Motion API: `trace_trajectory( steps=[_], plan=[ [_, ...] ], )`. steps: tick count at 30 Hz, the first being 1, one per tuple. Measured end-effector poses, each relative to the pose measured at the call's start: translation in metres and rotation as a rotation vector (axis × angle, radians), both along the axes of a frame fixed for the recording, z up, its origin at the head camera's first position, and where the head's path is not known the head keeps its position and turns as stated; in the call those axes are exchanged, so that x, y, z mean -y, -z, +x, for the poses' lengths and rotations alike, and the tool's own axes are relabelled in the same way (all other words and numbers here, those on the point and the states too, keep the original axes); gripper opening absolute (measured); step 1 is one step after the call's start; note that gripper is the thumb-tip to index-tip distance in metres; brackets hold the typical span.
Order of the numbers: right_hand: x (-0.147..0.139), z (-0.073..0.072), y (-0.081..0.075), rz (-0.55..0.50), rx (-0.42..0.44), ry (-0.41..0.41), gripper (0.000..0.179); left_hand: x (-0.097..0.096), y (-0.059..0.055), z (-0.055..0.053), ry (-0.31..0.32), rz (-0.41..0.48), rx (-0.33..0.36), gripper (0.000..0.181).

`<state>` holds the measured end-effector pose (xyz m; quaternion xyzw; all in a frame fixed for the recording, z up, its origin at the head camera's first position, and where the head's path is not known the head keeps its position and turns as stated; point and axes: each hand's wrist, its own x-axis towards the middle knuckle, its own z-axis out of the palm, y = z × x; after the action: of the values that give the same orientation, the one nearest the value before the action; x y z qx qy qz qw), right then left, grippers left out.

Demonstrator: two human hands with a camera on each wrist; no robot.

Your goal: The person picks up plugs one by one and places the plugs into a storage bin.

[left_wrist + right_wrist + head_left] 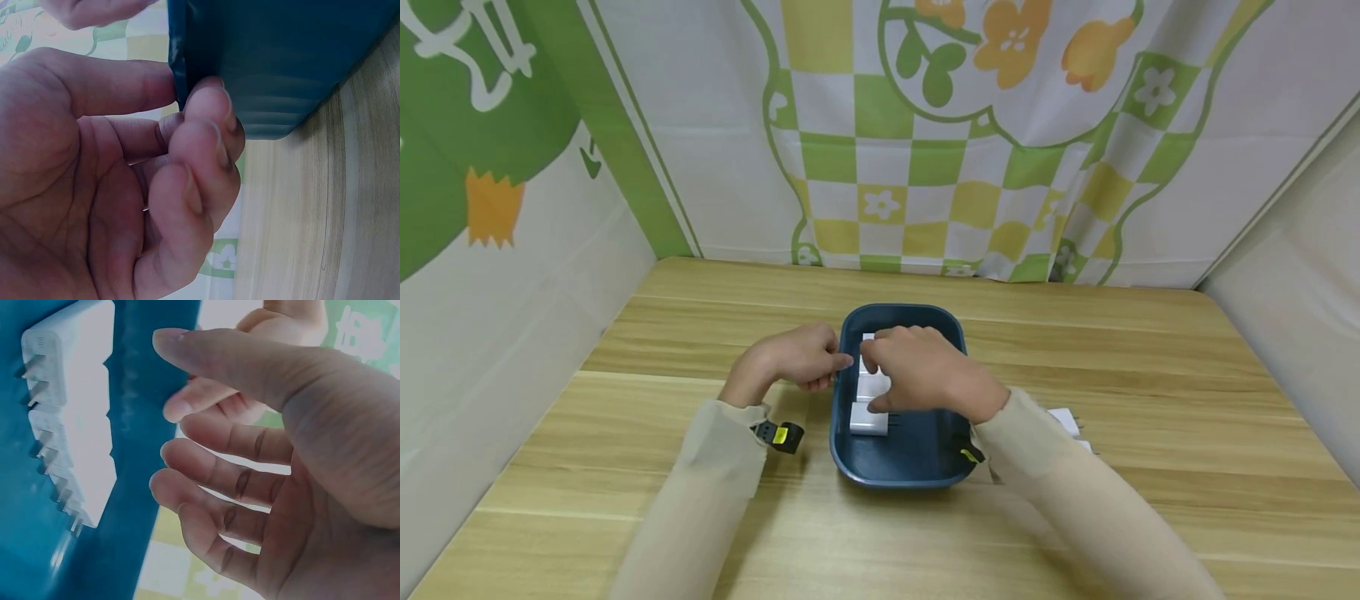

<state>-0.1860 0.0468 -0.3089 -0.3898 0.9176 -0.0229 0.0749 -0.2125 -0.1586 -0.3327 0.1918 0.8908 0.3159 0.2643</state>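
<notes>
A dark blue plastic tray (917,467) lies on the table. Along its left side runs a row of several white plug-in chargers (868,421), their metal prongs pointing right. My left hand (805,357) pinches the tray's left rim between thumb and curled fingers, as the tray wall (294,56) in the left wrist view shows. Over the chargers hovers my right hand (925,371), with thumb and fingers spread and gently bent, holding nothing. In the right wrist view the chargers (84,356) sit side by side, apart from that hand's fingertips; the head view partly hides them.
More white chargers (1065,421) lie on the wooden table (1150,375) to the right of the tray, partly hidden by my right sleeve (1052,442). A patterned curtain (940,183) hangs behind the table's far edge, and pale fabric walls stand at both sides.
</notes>
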Motion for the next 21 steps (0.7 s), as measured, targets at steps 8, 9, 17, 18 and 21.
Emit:
trace_trajectory(
  steps=[8,9,17,18,21],
  plan=[
    [-0.012,0.006,-0.014,-0.075,-0.012,0.021,0.042,-0.001,0.0,0.0,0.002,-0.002,0.002,0.043],
    [-0.014,0.006,-0.016,-0.089,-0.012,0.024,0.041,-0.001,0.0,0.0,0.0,-0.004,0.002,0.043],
    [-0.032,0.013,-0.022,-0.166,-0.011,0.049,0.037,-0.002,0.0,0.0,-0.019,-0.005,0.012,0.043],
    [-0.035,0.014,-0.022,-0.169,-0.011,0.053,0.037,-0.002,0.0,0.0,-0.021,-0.006,0.013,0.044],
    [-0.041,0.016,-0.023,-0.182,-0.006,0.069,0.038,-0.002,0.0,0.0,-0.024,-0.012,0.007,0.043]
  ],
)
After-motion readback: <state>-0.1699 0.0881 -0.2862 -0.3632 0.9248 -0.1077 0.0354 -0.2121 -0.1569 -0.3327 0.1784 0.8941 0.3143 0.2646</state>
